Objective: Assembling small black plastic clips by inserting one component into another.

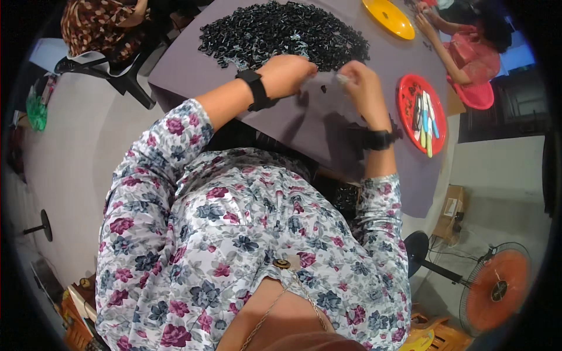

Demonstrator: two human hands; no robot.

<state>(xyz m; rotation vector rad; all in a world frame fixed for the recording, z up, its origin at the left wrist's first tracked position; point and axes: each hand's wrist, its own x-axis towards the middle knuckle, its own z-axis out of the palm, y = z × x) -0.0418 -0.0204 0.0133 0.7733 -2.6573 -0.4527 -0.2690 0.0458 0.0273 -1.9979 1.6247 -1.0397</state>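
Observation:
My left hand (287, 75) is closed over the near edge of a big heap of small black parts (275, 29); whatever sits in its fingertips is hidden. A short gap to the right, my right hand (364, 90) pinches a small pale piece (342, 78) between thumb and fingers, too small to name. One loose black part (323, 89) lies on the table below the gap. A few pale, thin scraps (235, 62) rest along the heap's near edge.
A red oval tray (404, 111) at the right bears several knives (426, 120) and dark bits. Beyond is a yellow plate (389, 17) on the purple-grey table (410, 181). Co-workers sit at far left and far right. An orange fan (497, 286) stands behind right.

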